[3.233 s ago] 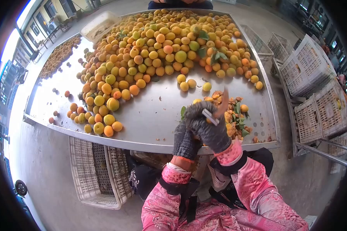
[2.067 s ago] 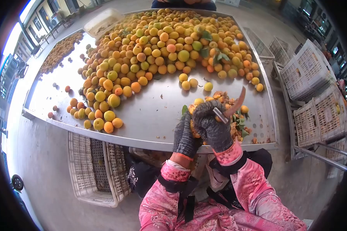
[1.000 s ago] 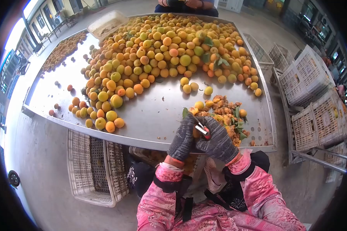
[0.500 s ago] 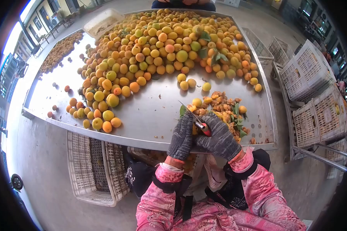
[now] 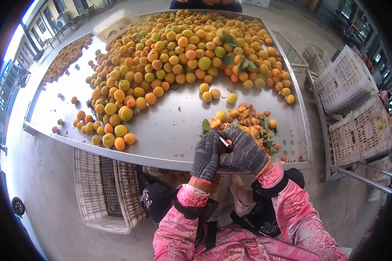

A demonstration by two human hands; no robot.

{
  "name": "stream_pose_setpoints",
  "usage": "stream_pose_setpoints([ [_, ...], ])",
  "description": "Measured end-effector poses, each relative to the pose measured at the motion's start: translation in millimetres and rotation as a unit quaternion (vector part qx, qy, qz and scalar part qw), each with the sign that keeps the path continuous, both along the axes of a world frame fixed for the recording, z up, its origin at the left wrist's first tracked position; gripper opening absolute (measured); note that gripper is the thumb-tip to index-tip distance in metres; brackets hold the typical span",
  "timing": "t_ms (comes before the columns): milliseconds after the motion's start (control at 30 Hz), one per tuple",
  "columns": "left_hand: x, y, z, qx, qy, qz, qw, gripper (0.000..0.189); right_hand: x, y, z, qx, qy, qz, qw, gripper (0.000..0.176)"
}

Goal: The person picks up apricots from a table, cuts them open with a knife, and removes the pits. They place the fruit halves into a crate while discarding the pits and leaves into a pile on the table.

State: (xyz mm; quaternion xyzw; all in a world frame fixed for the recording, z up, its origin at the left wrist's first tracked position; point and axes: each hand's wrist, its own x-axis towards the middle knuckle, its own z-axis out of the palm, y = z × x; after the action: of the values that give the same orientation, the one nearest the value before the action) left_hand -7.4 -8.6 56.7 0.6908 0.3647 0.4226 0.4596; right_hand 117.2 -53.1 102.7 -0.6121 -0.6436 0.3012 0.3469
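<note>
Both my hands wear dark grey knit gloves and meet near the front edge of the metal table (image 5: 161,137). My right hand (image 5: 244,150) is closed round a small knife (image 5: 224,142); its metal shank and a bit of red handle show, while the blade is hidden. My left hand (image 5: 206,155) is closed, with a piece of orange apricot (image 5: 214,123) at its fingertips, partly covered by the fingers. Just beyond the hands lies a heap of split apricots and scraps (image 5: 248,117) with green leaves. A whole yellow apricot (image 5: 221,115) rests beside that heap.
A large pile of whole apricots (image 5: 178,56) covers the table's far side. A white tub (image 5: 115,25) stands at the far left corner. Below the table is a white crate (image 5: 91,191); more crates (image 5: 346,80) are stacked at right. Another person (image 5: 207,4) is at the far edge.
The knife has turned down between my hands, so its blade and most of its red handle no longer show. Orange apricot flesh now shows at my left fingertips.
</note>
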Motion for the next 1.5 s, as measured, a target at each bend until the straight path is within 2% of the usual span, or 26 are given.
stream_pose_setpoints([
  [100,-2,2,-3,0.004,0.010,-0.028,1.000,0.016,-5,-1,-8,0.043,-0.023,-0.011,0.999,0.049],
  [167,3,4,-9,-0.276,-0.078,0.021,0.958,0.023,-7,-3,-5,0.060,-0.017,-0.032,0.998,0.046],
  [200,3,7,-18,-0.277,-0.080,0.022,0.957,0.023,-7,-3,-5,0.059,-0.018,-0.031,0.998,0.046],
  [267,2,12,-30,-0.276,-0.072,-0.006,0.958,0.037,-7,-3,-5,0.087,-0.026,-0.029,0.995,0.044],
  [400,5,6,-15,-0.238,-0.147,0.014,0.960,0.035,-10,-4,-14,0.126,-0.040,-0.033,0.991,0.041],
  [467,6,9,-6,-0.428,-0.225,0.032,0.874,0.034,-14,-6,-15,0.171,-0.096,-0.052,0.979,0.037],
  [500,6,10,-8,-0.427,-0.227,0.033,0.875,0.034,-18,-8,-16,0.173,-0.097,-0.050,0.979,0.037],
  [600,3,12,-7,-0.341,-0.258,0.043,0.903,0.041,-30,-10,-20,0.197,0.001,-0.116,0.973,0.031],
  [667,-2,5,3,-0.407,-0.283,0.043,0.867,0.034,-21,-10,-23,0.185,0.035,-0.108,0.976,0.031],
  [733,-3,7,5,-0.437,-0.301,0.046,0.846,0.037,-14,-8,-21,0.072,0.192,-0.123,0.971,0.033],
  [800,-6,9,0,-0.514,-0.359,-0.011,0.779,0.039,-14,-11,6,0.068,0.197,-0.127,0.970,0.033],
  [867,-5,10,5,-0.522,-0.359,-0.014,0.774,0.041,-7,-13,12,-0.050,0.326,-0.191,0.924,0.033],
  [933,-5,9,9,-0.532,-0.374,0.012,0.759,0.041,4,-14,7,-0.021,0.300,-0.193,0.934,0.033],
  [1000,-6,9,10,-0.531,-0.372,0.005,0.761,0.040,13,-12,2,0.033,0.127,-0.204,0.970,0.032],
  [1033,-7,9,10,-0.530,-0.370,-0.002,0.763,0.040,19,-10,-7,0.021,0.085,-0.200,0.976,0.031],
  [1067,-7,9,10,-0.528,-0.371,-0.002,0.764,0.040,19,-9,-13,0.023,0.085,-0.199,0.976,0.031],
  [1133,-5,9,9,-0.522,-0.374,0.010,0.766,0.040,18,-11,-22,0.108,0.005,-0.228,0.968,0.031],
  [1167,-5,8,6,-0.521,-0.374,0.012,0.767,0.040,6,-14,1,0.069,0.055,-0.220,0.972,0.029],
  [1200,-4,8,0,-0.499,-0.372,-0.012,0.782,0.041,5,-14,0,0.069,0.057,-0.217,0.972,0.029],
  [1267,-5,9,-3,-0.471,-0.356,-0.048,0.806,0.040,0,-13,-4,0.023,0.081,-0.135,0.987,0.026],
  [1300,3,4,-12,-0.385,-0.332,-0.011,0.861,0.038,-4,-12,1,0.055,-0.055,-0.096,0.992,0.024],
  [1333,5,1,-22,-0.296,-0.302,0.027,0.906,0.036,-6,-12,3,0.058,-0.046,-0.084,0.994,0.024],
  [1367,-9,-1,-3,-0.394,-0.276,-0.031,0.876,0.033,-7,-14,3,0.038,0.046,-0.114,0.992,0.024],
  [1400,-15,-3,-7,-0.389,-0.274,-0.015,0.879,0.033,-7,-15,3,0.015,0.138,-0.141,0.980,0.024],
  [1467,-21,-11,-7,-0.212,-0.207,-0.057,0.953,0.033,1,-19,2,0.017,0.134,-0.140,0.981,0.025],
  [1500,-35,-12,14,-0.132,-0.171,-0.116,0.969,0.031,5,-21,2,0.023,0.121,-0.154,0.980,0.027],
])
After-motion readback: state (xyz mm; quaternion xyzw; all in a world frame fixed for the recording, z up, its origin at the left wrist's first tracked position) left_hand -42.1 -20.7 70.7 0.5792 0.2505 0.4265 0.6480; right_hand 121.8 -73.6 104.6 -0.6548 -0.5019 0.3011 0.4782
